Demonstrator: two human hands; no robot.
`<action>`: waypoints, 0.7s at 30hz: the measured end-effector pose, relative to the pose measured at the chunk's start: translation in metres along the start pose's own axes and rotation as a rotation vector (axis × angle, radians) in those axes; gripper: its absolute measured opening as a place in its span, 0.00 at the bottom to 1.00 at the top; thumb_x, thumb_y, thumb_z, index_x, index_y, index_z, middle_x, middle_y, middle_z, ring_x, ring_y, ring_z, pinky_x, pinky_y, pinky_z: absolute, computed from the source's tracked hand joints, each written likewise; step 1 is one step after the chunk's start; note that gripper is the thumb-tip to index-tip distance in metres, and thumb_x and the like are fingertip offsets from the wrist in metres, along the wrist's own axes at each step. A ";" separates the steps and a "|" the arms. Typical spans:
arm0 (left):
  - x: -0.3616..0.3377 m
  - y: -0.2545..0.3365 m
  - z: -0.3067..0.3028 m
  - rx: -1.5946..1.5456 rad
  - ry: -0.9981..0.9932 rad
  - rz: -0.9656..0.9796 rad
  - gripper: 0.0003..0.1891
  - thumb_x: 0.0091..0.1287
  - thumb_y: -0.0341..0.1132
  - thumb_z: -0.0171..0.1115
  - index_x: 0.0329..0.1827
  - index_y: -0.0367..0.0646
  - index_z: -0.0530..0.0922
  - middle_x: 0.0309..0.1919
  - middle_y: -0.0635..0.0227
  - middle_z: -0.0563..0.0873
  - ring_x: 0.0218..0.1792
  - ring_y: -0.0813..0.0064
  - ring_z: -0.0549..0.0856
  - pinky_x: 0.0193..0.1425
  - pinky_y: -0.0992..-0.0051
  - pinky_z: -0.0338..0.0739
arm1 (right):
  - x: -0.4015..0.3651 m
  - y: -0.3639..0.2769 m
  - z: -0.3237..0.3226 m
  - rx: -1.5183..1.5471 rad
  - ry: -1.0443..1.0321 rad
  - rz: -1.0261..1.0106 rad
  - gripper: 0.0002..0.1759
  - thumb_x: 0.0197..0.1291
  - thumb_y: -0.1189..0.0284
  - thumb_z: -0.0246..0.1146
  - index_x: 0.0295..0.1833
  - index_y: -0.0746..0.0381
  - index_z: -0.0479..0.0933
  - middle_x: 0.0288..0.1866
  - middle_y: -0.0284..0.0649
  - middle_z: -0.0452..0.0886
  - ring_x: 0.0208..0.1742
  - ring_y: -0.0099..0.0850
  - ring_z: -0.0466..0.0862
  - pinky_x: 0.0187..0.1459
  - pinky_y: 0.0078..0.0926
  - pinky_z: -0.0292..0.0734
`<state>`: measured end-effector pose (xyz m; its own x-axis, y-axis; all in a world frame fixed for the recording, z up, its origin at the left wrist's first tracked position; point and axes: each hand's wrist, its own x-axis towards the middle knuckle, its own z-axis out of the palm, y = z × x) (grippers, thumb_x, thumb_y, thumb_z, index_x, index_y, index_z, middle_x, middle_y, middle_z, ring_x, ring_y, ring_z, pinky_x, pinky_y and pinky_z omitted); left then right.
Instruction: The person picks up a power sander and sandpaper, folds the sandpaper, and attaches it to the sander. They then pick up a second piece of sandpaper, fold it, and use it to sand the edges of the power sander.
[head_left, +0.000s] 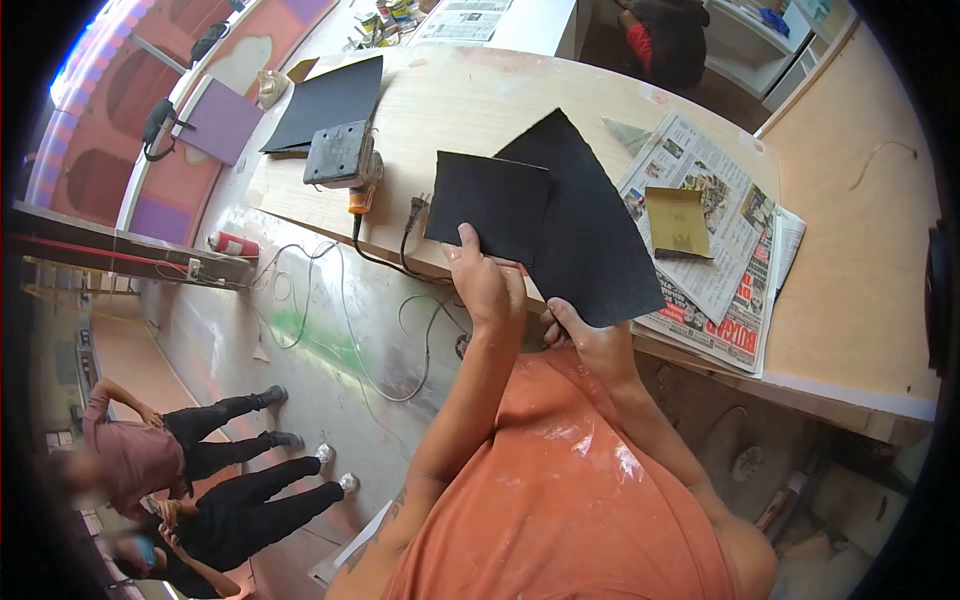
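Note:
Two black sheets are in my hands over the front edge of the wooden table. My left hand (484, 283) grips the smaller square sheet (490, 198) at its lower edge, thumb on top. The larger sheet (590, 225) is pinched at its bottom corner by my right hand (590, 335); its left part lies behind the smaller sheet. Left of them a sander (342, 160) rests on the table with its flat pad facing up. More dark sheets (330, 100) lie behind the sander. The fingers beneath both held sheets are partly hidden.
Newspapers (735, 300) lie on the table (430, 95) at the right, with a yellowish sheet (680, 222) on them. A plug (414, 212) and cords hang over the front edge. Two people stand at the lower left, near a red extinguisher (233, 244). Another person is beyond the table.

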<state>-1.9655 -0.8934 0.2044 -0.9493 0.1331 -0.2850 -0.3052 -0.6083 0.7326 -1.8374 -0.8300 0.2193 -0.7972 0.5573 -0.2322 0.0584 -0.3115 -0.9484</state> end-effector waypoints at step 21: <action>-0.015 0.011 -0.012 -0.031 -0.229 -0.229 0.05 0.75 0.34 0.55 0.45 0.44 0.70 0.34 0.60 0.83 0.35 0.67 0.87 0.39 0.70 0.85 | 0.007 -0.003 -0.031 0.040 -0.025 0.073 0.09 0.68 0.73 0.64 0.41 0.70 0.79 0.30 0.42 0.83 0.25 0.26 0.82 0.26 0.24 0.80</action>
<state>-1.9536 -0.9118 0.2091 -0.8494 0.4401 -0.2912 -0.5141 -0.5655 0.6450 -1.8247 -0.8013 0.2135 -0.8063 0.5130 -0.2946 0.0935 -0.3811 -0.9198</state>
